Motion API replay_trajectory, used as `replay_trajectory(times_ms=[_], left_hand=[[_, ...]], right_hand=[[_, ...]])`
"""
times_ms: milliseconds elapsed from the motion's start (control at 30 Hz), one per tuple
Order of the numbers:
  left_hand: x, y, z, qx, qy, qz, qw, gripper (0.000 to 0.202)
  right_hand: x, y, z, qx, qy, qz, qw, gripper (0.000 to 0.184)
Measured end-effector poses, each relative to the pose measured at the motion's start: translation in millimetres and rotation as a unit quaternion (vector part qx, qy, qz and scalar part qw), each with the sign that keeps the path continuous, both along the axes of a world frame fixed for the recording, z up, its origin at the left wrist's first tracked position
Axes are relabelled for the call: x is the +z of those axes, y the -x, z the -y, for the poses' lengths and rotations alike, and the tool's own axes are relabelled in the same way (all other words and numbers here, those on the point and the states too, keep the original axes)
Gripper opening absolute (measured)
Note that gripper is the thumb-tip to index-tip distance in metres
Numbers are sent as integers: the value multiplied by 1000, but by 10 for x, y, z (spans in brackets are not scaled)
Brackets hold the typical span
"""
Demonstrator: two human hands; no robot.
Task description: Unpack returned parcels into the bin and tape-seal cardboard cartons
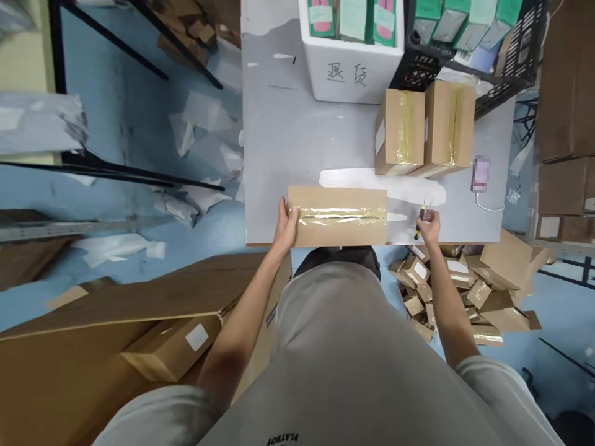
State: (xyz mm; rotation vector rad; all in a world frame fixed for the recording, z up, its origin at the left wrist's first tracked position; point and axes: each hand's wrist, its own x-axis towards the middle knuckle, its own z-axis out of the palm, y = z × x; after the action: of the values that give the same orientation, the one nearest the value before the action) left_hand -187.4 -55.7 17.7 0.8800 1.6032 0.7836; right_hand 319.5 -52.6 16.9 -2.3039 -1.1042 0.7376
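A long cardboard box point(339, 234) with clear yellowish tape along its top seam lies at the front edge of the grey table point(283, 136). My left hand point(286, 226) grips the box's left end, thumb on top and fingers along its side. To the right of the box, my right hand point(430, 227) holds a yellow and black utility knife point(419, 223) between thumb and fingers, its tip pointing away from me. The knife is just above the tabletop, apart from the box.
Two taped cardboard boxes point(404, 133) stand behind. Farther back are a white foam bin point(356, 77) and a black crate point(506, 90) holding green packages. A phone point(480, 173) with a cable lies right. Opened cartons point(502, 310) are heaped on the floor; a big carton point(116, 279) stands left.
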Motion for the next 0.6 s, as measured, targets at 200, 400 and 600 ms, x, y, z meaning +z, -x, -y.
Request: replay_trajectory(times_ms=[200, 400, 600], left_hand=[[6, -227, 179, -80, -113, 30, 990, 122], [207, 47, 185, -180, -178, -35, 967, 89], [296, 220, 85, -224, -151, -18, 963, 89]], right_hand=[[646, 407, -292, 187, -60, -137, 971, 46], [1436, 1266, -557, 401, 4, -102, 910, 58], [1700, 2214, -617, 634, 73, 99, 764, 53]])
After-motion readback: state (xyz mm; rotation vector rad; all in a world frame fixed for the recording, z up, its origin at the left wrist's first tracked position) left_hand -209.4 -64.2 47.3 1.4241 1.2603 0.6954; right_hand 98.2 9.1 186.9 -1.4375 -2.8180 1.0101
